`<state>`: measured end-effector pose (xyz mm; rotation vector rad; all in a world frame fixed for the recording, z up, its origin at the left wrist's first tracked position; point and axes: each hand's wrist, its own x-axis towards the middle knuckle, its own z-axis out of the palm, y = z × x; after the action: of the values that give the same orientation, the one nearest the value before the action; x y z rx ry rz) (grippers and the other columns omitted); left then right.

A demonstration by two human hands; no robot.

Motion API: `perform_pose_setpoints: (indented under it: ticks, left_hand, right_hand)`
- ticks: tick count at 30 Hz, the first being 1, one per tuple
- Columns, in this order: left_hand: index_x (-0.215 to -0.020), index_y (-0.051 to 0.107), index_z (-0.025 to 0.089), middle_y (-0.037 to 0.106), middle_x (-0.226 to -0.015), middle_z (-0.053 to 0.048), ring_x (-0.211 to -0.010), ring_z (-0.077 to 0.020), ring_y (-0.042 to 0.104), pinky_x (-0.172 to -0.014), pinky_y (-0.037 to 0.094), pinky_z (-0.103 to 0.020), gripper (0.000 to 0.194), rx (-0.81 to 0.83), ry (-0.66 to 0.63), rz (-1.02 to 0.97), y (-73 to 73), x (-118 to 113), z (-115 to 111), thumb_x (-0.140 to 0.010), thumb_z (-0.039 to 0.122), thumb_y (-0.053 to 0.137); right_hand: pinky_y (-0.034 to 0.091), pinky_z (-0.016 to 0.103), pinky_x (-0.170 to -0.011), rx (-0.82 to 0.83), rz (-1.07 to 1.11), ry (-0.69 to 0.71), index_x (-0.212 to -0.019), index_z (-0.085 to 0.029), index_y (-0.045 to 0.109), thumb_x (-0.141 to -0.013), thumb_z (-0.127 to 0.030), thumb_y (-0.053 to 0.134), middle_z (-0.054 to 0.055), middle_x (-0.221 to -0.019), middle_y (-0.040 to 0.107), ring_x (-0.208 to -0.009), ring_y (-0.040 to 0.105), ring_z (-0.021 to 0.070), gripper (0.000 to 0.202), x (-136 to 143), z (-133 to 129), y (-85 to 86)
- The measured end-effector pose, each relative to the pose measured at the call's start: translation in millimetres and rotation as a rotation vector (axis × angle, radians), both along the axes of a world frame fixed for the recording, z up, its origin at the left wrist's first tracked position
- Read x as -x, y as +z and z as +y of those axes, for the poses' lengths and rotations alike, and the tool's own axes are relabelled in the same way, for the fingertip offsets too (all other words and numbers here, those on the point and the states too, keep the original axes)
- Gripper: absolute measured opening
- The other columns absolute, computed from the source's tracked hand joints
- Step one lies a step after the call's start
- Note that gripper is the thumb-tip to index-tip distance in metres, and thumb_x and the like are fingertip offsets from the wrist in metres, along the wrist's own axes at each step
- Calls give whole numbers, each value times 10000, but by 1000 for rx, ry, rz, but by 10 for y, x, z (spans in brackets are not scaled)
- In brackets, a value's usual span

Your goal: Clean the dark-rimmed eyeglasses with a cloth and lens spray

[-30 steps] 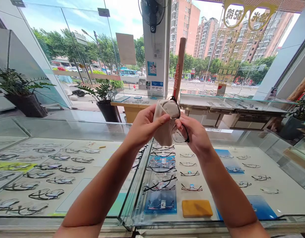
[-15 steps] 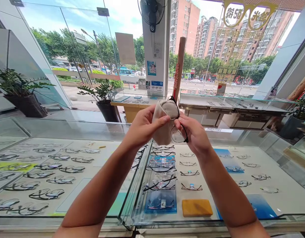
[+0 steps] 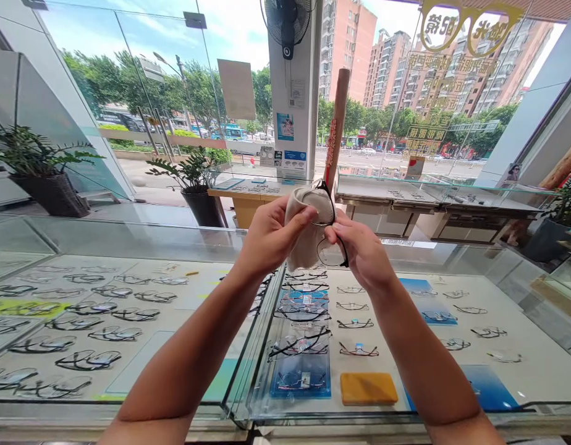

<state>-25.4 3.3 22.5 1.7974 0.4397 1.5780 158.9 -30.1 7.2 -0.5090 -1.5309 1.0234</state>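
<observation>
In the head view a pair of black-rimmed eyeglasses (image 3: 332, 252) is held up above the glass counter, tilted so one lens sits over the other. My right hand (image 3: 363, 246) is closed on the frame near its middle, thumb and fingers pinching it. A pale grey-beige cleaning cloth (image 3: 300, 252) hangs from my left hand (image 3: 272, 233), which is closed round it. The left thumb presses the cloth against the upper lens, and cloth shows behind that lens too. The lower lens is uncovered. My left fingers behind the cloth are hidden.
Below my forearms, glass display cases (image 3: 241, 371) hold rows of spectacles (image 3: 91, 360). An orange-yellow block (image 3: 369, 388) lies in the right case. Beyond stand potted plants (image 3: 199, 185), a low wooden display table (image 3: 248, 211), another counter (image 3: 387, 207) and a pillar with a fan (image 3: 287, 28).
My left thumb has shifted slightly up over the upper lens with the cloth. The eyeglasses have tilted a little, the lower lens moving slightly left. Both hands keep their hold.
</observation>
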Motion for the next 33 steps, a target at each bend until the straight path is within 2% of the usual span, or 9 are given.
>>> perform_pose_setpoints:
  ticks: [7, 14, 20, 24, 33]
  left_hand:
    - [-858, 789, 183, 695, -776, -34, -685, -149, 577, -633, 474, -286, 460, -28, 94, -25, -38, -11, 29, -916, 631, 873]
    - [-827, 777, 188, 686, -759, -35, -675, -148, 588, -602, 493, -279, 493, -12, 150, -80, -94, -39, 52, -925, 665, 852]
    - [-754, 717, 183, 652, -689, -22, -605, -125, 537, -519, 437, -258, 569, 22, 202, -143, -98, -97, 8, -913, 716, 837]
    - [-718, 698, 186, 647, -664, -22, -580, -123, 531, -495, 422, -259, 586, 18, 243, -174, -106, -112, 16, -916, 722, 829]
    - [-717, 709, 183, 665, -645, -22, -534, -120, 546, -484, 454, -259, 594, 49, 241, -159, -96, -95, 37, -880, 735, 855]
  right_hand:
    - [416, 381, -1023, -61, -33, 24, -711, -235, 635, -1012, -393, 628, 65, -1072, 574, -1036, 504, 243, 340, -4, 23, -27]
    - [408, 384, -1082, -117, -50, 35, -721, -239, 652, -1025, -399, 622, 62, -1083, 572, -1085, 523, 244, 345, 14, 35, -37]
    - [424, 382, -1084, -129, -74, 28, -713, -237, 661, -1023, -423, 631, 71, -1140, 595, -1100, 529, 249, 363, 43, 28, -30]
    - [424, 392, -1107, -145, -113, 10, -712, -238, 660, -1026, -414, 614, 68, -1094, 582, -1102, 534, 248, 362, 59, 27, -23]
    - [424, 425, -1146, -181, -191, -34, -749, -235, 642, -1050, -360, 551, 71, -1174, 611, -1120, 558, 237, 338, 69, 19, -34]
